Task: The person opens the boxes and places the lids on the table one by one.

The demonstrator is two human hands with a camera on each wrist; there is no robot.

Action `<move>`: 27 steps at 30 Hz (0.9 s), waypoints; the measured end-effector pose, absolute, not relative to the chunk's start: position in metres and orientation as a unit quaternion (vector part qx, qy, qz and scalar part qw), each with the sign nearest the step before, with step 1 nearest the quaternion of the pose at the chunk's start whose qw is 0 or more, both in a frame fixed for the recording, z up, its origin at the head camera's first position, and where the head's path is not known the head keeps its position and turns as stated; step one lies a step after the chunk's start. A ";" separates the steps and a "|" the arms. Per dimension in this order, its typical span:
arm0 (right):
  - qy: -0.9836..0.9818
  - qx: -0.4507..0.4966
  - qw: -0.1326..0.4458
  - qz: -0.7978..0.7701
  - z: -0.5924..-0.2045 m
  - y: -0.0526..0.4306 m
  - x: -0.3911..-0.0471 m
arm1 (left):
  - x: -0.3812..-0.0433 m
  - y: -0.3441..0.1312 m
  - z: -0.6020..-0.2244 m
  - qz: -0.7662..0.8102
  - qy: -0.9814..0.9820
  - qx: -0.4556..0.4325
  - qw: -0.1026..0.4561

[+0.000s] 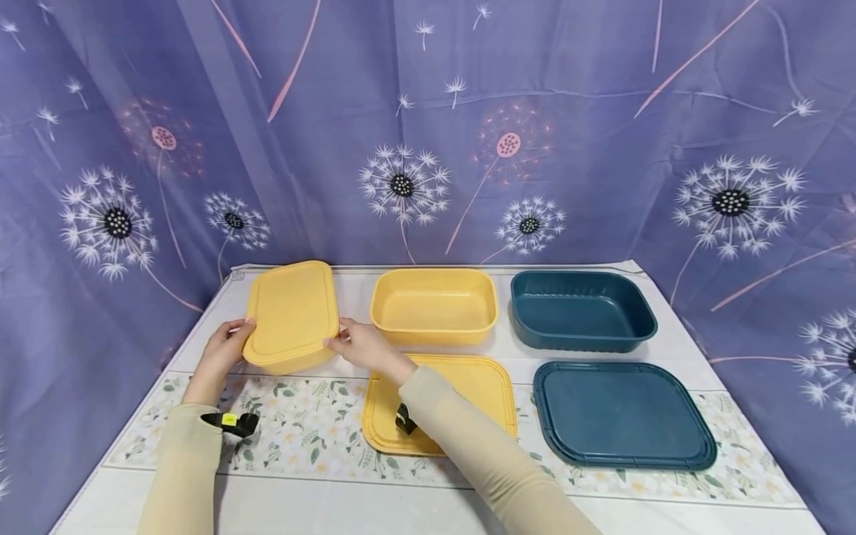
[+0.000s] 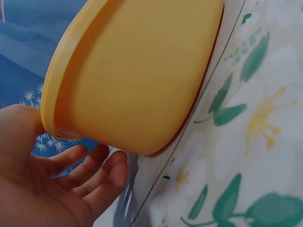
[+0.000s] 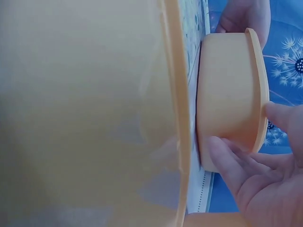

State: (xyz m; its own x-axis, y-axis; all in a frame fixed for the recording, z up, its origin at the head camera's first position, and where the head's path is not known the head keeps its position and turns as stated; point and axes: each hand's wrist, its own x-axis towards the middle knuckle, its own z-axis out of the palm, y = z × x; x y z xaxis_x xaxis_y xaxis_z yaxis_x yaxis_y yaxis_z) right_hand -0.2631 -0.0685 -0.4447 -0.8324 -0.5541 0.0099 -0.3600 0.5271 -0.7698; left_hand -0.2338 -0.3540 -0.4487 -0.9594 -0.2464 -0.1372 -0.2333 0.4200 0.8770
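Observation:
A yellow lidded food container (image 1: pixel 290 308) sits at the left of the table, turned at an angle, its lid covering the top. My left hand (image 1: pixel 224 349) holds its left side, thumb on the lid's edge; in the left wrist view the other fingers curl loosely beside the container's wall (image 2: pixel 142 71). On the opposite side, my right hand (image 1: pixel 366 345) grips the near right corner. Its thumb and fingers (image 3: pixel 225 158) span the lid rim and side wall in the right wrist view. The container's base is close to the tabletop there.
An open yellow container (image 1: pixel 435 336) stands at the back middle, with a yellow lid (image 1: pixel 478 397) flat in front, partly under my right forearm. To the right are an open dark blue container (image 1: pixel 582 340) and its matching blue lid (image 1: pixel 622 416). A purple curtain (image 1: pixel 321 200) hangs behind.

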 end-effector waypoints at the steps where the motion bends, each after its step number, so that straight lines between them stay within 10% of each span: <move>1: 0.867 -0.261 0.122 -0.407 -0.445 -0.069 -0.263 | -0.233 -0.354 -0.449 -0.517 -0.843 0.146 0.001; 27: 0.885 -0.245 0.123 -0.375 -0.439 -0.068 -0.275 | -0.216 -0.345 -0.452 -0.617 -0.771 0.150 -0.054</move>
